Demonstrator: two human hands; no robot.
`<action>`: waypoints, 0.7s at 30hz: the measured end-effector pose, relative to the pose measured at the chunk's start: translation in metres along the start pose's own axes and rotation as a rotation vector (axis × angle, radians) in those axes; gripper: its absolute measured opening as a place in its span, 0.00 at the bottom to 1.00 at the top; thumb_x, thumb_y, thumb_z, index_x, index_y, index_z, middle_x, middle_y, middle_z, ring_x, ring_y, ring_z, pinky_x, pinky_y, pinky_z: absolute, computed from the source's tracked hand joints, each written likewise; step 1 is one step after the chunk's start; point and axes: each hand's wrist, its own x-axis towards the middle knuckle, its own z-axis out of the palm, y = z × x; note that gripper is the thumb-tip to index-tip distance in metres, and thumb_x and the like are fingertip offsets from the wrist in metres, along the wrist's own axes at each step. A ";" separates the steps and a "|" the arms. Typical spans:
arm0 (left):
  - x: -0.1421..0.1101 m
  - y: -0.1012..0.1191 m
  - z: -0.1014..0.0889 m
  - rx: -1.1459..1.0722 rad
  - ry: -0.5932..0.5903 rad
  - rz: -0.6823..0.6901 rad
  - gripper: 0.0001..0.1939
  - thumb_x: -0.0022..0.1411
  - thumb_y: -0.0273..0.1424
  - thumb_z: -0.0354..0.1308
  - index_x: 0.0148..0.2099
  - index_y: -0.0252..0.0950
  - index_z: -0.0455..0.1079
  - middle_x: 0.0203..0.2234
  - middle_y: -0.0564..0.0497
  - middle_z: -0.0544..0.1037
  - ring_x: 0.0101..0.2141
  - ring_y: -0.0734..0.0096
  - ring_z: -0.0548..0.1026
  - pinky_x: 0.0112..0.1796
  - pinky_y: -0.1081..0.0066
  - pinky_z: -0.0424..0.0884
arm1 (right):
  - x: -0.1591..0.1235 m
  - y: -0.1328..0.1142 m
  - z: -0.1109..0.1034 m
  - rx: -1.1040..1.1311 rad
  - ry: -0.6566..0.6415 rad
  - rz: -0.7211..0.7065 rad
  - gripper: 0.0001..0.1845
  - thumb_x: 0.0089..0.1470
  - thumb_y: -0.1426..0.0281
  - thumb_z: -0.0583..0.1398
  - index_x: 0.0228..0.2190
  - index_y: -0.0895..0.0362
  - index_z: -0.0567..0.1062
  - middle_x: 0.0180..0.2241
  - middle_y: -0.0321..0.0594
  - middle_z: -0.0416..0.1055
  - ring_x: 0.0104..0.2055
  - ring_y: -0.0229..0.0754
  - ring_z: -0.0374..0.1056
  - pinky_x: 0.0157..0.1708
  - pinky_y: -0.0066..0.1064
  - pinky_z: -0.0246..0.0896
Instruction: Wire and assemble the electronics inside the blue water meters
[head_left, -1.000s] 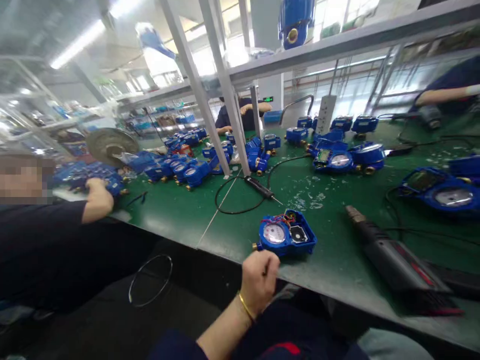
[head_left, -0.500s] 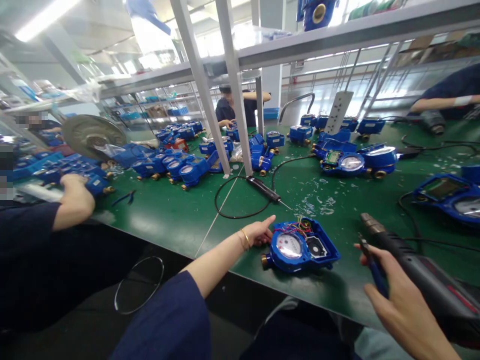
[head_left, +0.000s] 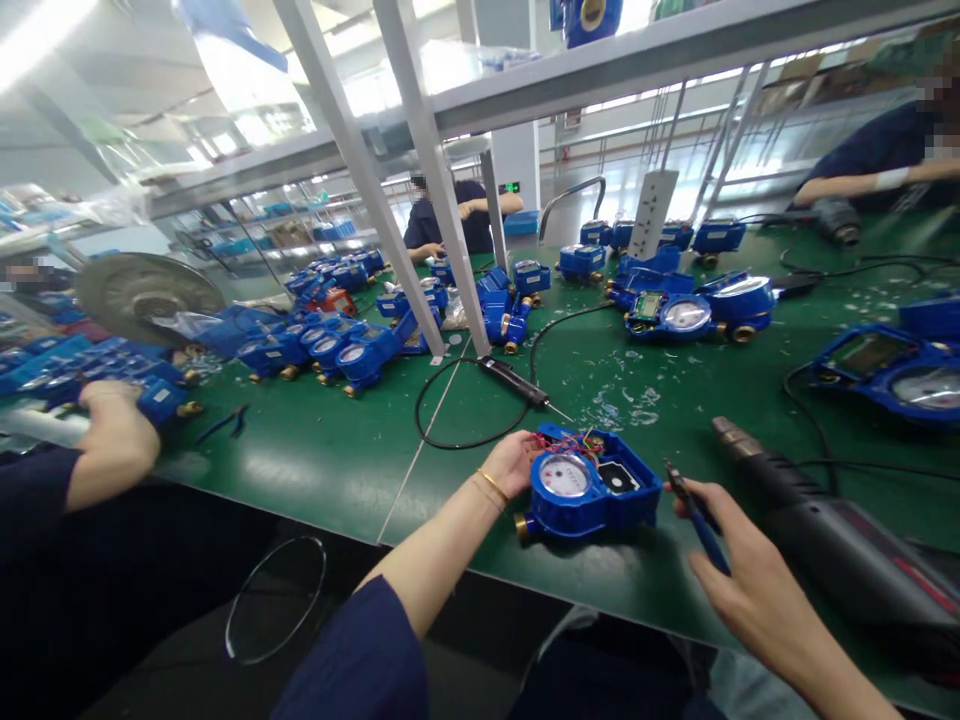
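An open blue water meter (head_left: 589, 488) with a white dial and red and blue wires lies near the front edge of the green bench (head_left: 337, 450). My left hand (head_left: 512, 462) grips its left side, fingers curled round the housing. My right hand (head_left: 739, 558) is just right of the meter and holds a small blue-handled tool (head_left: 694, 512) whose dark tip points at the meter's right edge.
A dark heat gun (head_left: 817, 510) lies right of my right hand. A black cabled probe (head_left: 517, 385) rests behind the meter. Several blue meters (head_left: 345, 350) crowd the left and far side. A co-worker's arm (head_left: 112, 440) works at the left; other people sit across. Slanted shelf posts (head_left: 427, 180) rise mid-bench.
My left hand went from open beside the meter to gripping its left side. My right hand came into view, then moved in towards the meter with the blue-handled tool.
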 end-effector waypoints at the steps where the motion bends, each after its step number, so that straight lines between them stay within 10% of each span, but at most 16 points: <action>1: 0.000 0.002 0.003 0.006 -0.007 -0.029 0.20 0.68 0.36 0.45 0.46 0.23 0.70 0.29 0.41 0.80 0.29 0.61 0.79 0.41 0.64 0.73 | -0.001 0.000 0.003 0.018 -0.014 -0.011 0.23 0.50 0.75 0.51 0.49 0.54 0.64 0.43 0.41 0.69 0.45 0.42 0.70 0.47 0.33 0.67; 5: 0.006 0.009 0.016 0.092 -0.031 -0.150 0.37 0.67 0.49 0.41 0.53 0.15 0.66 0.34 0.32 0.81 0.34 0.51 0.80 0.47 0.55 0.70 | -0.003 -0.004 0.012 0.088 0.004 -0.039 0.24 0.49 0.77 0.50 0.50 0.53 0.63 0.53 0.45 0.63 0.54 0.44 0.65 0.52 0.37 0.65; 9: 0.010 0.012 0.028 0.158 -0.009 -0.152 0.30 0.69 0.43 0.42 0.50 0.18 0.69 0.29 0.36 0.81 0.30 0.54 0.80 0.45 0.58 0.71 | 0.003 -0.005 0.017 0.155 0.034 -0.039 0.25 0.50 0.77 0.51 0.51 0.53 0.63 0.59 0.46 0.59 0.60 0.47 0.61 0.56 0.41 0.63; 21: -0.038 -0.004 0.052 0.077 0.115 0.427 0.12 0.65 0.33 0.53 0.39 0.31 0.76 0.33 0.48 0.83 0.33 0.74 0.79 0.40 0.77 0.72 | -0.006 0.012 -0.006 0.089 -0.177 -0.155 0.32 0.49 0.80 0.50 0.57 0.55 0.61 0.58 0.48 0.66 0.61 0.48 0.63 0.61 0.46 0.57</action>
